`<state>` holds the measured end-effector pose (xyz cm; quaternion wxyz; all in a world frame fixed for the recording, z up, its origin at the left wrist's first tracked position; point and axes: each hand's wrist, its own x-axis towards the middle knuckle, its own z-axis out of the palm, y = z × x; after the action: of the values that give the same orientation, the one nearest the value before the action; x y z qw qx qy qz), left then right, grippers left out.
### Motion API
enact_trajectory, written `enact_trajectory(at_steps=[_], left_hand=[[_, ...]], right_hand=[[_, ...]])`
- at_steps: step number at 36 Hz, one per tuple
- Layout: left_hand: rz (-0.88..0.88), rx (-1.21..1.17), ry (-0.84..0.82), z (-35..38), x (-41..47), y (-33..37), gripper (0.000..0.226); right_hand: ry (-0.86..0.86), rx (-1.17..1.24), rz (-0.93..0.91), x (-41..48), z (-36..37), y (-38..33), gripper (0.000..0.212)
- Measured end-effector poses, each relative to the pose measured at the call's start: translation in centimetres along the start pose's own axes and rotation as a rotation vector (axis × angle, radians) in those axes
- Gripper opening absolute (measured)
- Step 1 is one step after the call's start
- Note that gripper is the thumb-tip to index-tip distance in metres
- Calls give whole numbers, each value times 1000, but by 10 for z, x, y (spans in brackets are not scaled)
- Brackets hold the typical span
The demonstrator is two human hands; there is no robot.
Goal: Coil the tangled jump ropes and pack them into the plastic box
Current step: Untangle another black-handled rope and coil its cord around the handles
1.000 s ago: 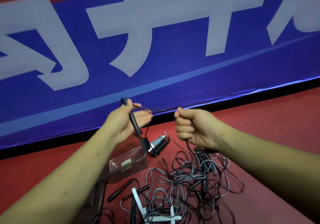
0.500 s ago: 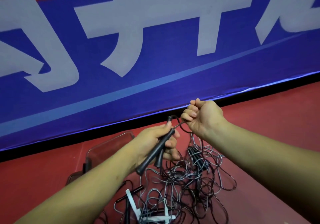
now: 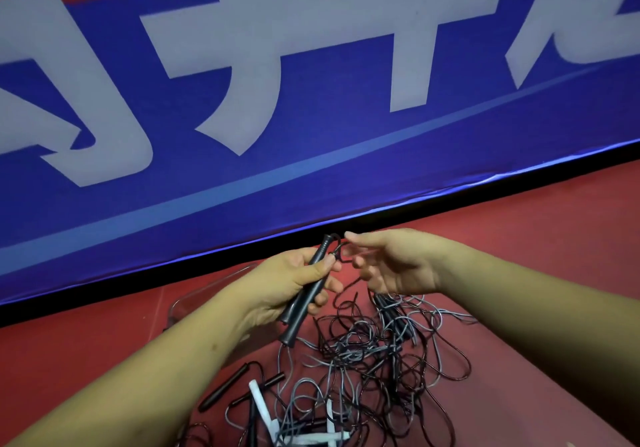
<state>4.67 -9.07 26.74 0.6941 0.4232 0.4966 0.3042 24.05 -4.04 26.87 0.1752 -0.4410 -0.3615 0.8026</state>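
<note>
Since half a second ago the right hand point(image 3: 398, 266) has let go of the cord point(image 3: 341, 255) it was pinching; its fingers are now spread and loose, holding nothing, hovering just beside the top of the black handles point(image 3: 294, 325). The left hand point(image 3: 277, 284) keeps its fingers and thumb wrapped round those handles, which slant from upper right to lower left, with a small loop of cord curling off their top end between the two hands.

The rest of that cord drops into the tangle of jump ropes point(image 3: 363, 349) spread on the red floor point(image 3: 536, 256), black and grey strands crossing, with white handles point(image 3: 259, 401) lying at its near edge. The plastic box point(image 3: 207, 287) sits on the floor behind the left hand, mostly hidden by it; only part of its clear rim shows.

The step in hand looks like starting the first coil. To do it well, the right hand should retake the cord close to the handles, draw out an even length, and lay each loop over the handles under the left thumb. Pulling slowly matters: the strand runs through other ropes, so a hard tug would likely tighten knots or drag the whole heap. Freeing crossings as they arrive should keep the coil small enough for the box
</note>
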Motion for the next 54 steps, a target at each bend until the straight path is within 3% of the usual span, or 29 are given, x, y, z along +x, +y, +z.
enact_trajectory(at_steps=[4, 10, 15, 17, 19, 22, 25, 27, 29, 33, 37, 42, 45, 48, 54], left_hand=[[23, -7, -36, 4, 0, 2, 36], [-27, -97, -122, 4, -1, 5, 27], [-66, -20, -65, -2, 1, 3, 24], [-82, 61, -53, -6, 0, 3, 21], [-101, 138, -61, -8, 0, 3, 19], [-121, 196, -144, -6, -4, 5, 17], [-96, 183, -209, 1, -7, 9, 18], [-70, 194, -206, 3, -9, 12, 19], [-59, 200, -196, 4, -9, 11, 20], [-17, 147, -193, 0, -9, 9, 32], [-35, 60, -195, -10, -10, 8, 28], [-41, 68, -129, -20, -11, 2, 38], [-44, 33, -159, -10, -16, 7, 28], [-46, 86, -193, -5, -19, 11, 36], [-59, 149, -171, -3, -22, 15, 27]], right_hand=[[61, 131, -157, 8, 5, -1, 14], [164, 198, -215, 10, 2, 0, 14], [308, -398, 59, -1, 0, -1, 49], [325, -484, 107, -5, 1, -5, 50], [385, -440, -58, -8, 6, -15, 44], [472, -477, -462, -10, 15, -26, 36], [298, -802, -537, -10, 20, -13, 44], [120, -857, -454, -9, 19, -2, 46], [51, -888, -439, -10, 18, 0, 41], [68, -802, -488, -10, 16, -6, 41], [45, -704, -545, -14, 14, -10, 21], [55, -691, -630, -22, 12, -18, 16], [50, -721, -595, -24, 9, -18, 23], [57, -728, -554, -23, 7, -17, 31], [68, -664, -508, -23, 8, -17, 21]])
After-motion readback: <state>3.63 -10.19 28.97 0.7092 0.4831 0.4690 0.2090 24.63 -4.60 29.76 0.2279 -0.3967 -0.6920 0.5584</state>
